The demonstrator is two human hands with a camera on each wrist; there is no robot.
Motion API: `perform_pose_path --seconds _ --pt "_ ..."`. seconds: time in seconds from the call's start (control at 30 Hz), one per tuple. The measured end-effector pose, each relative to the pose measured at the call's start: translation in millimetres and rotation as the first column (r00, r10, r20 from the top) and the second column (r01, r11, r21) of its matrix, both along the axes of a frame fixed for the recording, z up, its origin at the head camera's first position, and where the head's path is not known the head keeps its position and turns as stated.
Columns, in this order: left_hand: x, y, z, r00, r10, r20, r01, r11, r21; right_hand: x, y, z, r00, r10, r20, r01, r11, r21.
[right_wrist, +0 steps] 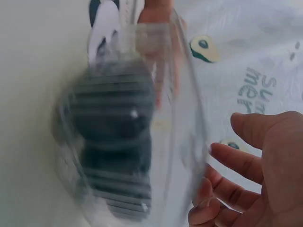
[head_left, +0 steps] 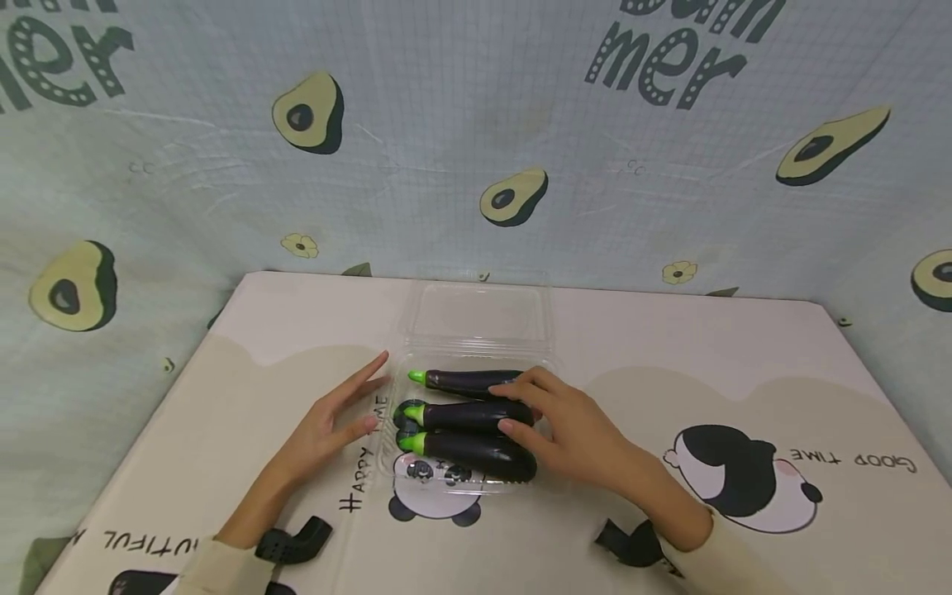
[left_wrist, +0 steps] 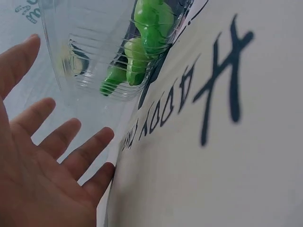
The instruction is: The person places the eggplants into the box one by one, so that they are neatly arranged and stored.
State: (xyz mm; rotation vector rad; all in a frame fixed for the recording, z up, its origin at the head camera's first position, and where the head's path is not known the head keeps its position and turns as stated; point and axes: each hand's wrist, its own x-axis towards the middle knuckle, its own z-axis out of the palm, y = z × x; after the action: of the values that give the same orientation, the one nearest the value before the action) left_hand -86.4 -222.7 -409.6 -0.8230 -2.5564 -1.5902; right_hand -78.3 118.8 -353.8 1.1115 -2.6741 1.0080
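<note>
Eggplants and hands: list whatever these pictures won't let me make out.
- Head view: the right end of the back eggplant, covered by the right hand.
- Left wrist view: most of the eggplants' dark bodies, cut off by the top edge.
- Left wrist view: the base of the left hand, cut off by the frame's edges.
- Right wrist view: surface detail on the eggplants' ends, lost to blur and the ridged wall of the clear box.
</note>
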Motion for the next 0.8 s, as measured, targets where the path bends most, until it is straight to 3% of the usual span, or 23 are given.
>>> perform_pose_path --seconds 0.23,0.53,0.67,0.8 --pt "-7.6 1.6 9.6 0.998 0.039 0.044 -0.04 0.999 0.006 -15.5 12 5.3 0.999 -0.046 -0.016 0.044 0.99 -0.135" --pt "-24.9 3.7 29.1 0.99 0.138 -0.01 -0.138 0.99 -0.02 -34.5 26 10.8 0.987 -0.16 -0.027 0.153 0.97 -0.188" --pt "-32.2 5.6 37.2 0.984 0.175 -0.016 -0.175 0.984 -0.011 -42.7 30 11.4 0.975 -0.221 0.012 0.218 0.953 -0.212" --pt "-40.4 8.9 42.1 0.976 0.215 0.048 -0.213 0.976 -0.043 -51.8 34 9.2 0.955 -0.28 0.098 0.295 0.93 -0.218"
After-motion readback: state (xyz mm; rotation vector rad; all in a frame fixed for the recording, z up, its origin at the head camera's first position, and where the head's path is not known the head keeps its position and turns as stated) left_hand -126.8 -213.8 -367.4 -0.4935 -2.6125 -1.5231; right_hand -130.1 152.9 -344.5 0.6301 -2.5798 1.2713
